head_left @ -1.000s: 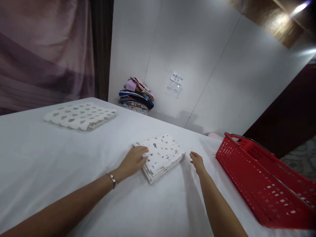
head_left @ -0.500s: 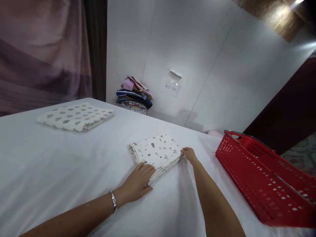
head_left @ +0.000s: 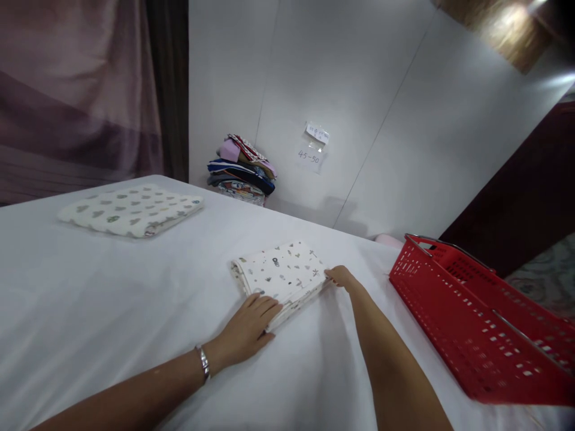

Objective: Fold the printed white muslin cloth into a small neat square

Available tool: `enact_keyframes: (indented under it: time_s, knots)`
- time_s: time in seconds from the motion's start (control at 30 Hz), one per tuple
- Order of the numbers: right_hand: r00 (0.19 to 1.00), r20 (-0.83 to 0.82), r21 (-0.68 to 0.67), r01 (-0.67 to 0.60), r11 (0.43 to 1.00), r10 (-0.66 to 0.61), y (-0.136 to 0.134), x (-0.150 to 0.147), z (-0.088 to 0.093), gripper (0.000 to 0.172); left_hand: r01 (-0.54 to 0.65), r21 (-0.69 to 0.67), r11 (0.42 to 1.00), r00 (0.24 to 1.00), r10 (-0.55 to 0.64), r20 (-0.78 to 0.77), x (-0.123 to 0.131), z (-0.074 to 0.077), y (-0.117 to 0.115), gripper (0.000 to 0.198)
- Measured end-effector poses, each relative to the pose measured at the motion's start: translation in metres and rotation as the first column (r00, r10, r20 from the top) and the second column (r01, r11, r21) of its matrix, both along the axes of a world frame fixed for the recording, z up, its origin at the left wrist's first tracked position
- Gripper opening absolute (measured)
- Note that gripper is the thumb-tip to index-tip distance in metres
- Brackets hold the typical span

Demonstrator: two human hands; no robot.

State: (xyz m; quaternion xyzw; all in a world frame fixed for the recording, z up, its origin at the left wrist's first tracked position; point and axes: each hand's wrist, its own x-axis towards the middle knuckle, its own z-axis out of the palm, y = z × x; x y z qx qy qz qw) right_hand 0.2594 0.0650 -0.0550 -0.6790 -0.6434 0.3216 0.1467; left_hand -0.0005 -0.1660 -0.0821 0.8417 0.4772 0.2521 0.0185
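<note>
A folded white cloth (head_left: 287,270) with small dark plant and leaf prints lies on the white-covered table. My left hand (head_left: 246,326) rests on its near left corner, the fingers stretched over the top and the thumb apart by the front edge. At the right corner my right hand (head_left: 340,276) is closed, pinching the cloth's edge between thumb and fingers. Its fingertips are partly hidden. Farther left lies another folded white cloth (head_left: 130,209), printed with grey-green cloud-like shapes, and neither hand touches it.
A red perforated plastic basket (head_left: 453,323) with metal handles stands to the right on the white sheet (head_left: 148,299). Behind the table's far edge, a stack of folded fabrics (head_left: 241,170) sits against the grey wall (head_left: 359,90). A handwritten "45-50" label (head_left: 309,157) is on that wall.
The whole view has shifted slightly. Both hands keep their places on the folded cloth, which looks almost the same.
</note>
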Motion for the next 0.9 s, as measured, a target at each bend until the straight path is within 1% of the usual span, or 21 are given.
enact_keyframes:
  time_s: [0.1, 0.17, 0.27, 0.37, 0.47, 0.6, 0.77, 0.9]
  knots:
    - [0.999, 0.045, -0.045, 0.005, 0.999, -0.003, 0.002, -0.004, 0.005, 0.022, 0.008, 0.016, 1.0, 1.0, -0.008, 0.008, -0.001, -0.001, 0.0, 0.053]
    - [0.999, 0.047, -0.056, 0.003, 0.998, 0.0, 0.002, -0.006, 0.008, 0.021, 0.01, 0.025, 1.0, 1.0, -0.01, 0.017, -0.002, -0.001, -0.001, 0.053]
    - [1.0, 0.017, -0.045, -0.002, 0.999, 0.003, 0.0, -0.008, 0.014, 0.021, 0.007, 0.027, 1.0, 1.0, -0.008, 0.023, -0.002, -0.001, -0.001, 0.054]
    - [1.0, -0.008, -0.029, 0.008, 1.0, -0.008, -0.002, -0.008, 0.015, 0.022, 0.007, 0.028, 1.0, 1.0, -0.008, 0.027, -0.002, -0.003, -0.001, 0.055]
    - [0.999, -0.031, -0.008, 0.031, 0.999, -0.032, -0.004, -0.006, 0.011, 0.022, 0.005, 0.043, 0.999, 0.999, -0.007, 0.038, -0.002, -0.005, -0.001, 0.054]
    - [0.998, -0.051, 0.046, 0.05, 0.998, -0.048, -0.004, -0.002, 0.0, 0.026, 0.002, 0.036, 0.999, 0.999, -0.004, 0.039, -0.002, -0.006, -0.001, 0.047]
    - [0.999, 0.013, 0.095, 0.037, 0.995, -0.039, -0.002, 0.002, -0.016, 0.024, -0.007, 0.021, 1.0, 0.999, 0.006, 0.035, -0.002, -0.005, 0.0, 0.036]
    - [0.998, 0.064, 0.116, 0.006, 0.993, -0.014, -0.001, 0.004, -0.02, 0.023, -0.005, 0.041, 0.999, 0.999, 0.003, 0.046, -0.003, -0.006, -0.002, 0.036]
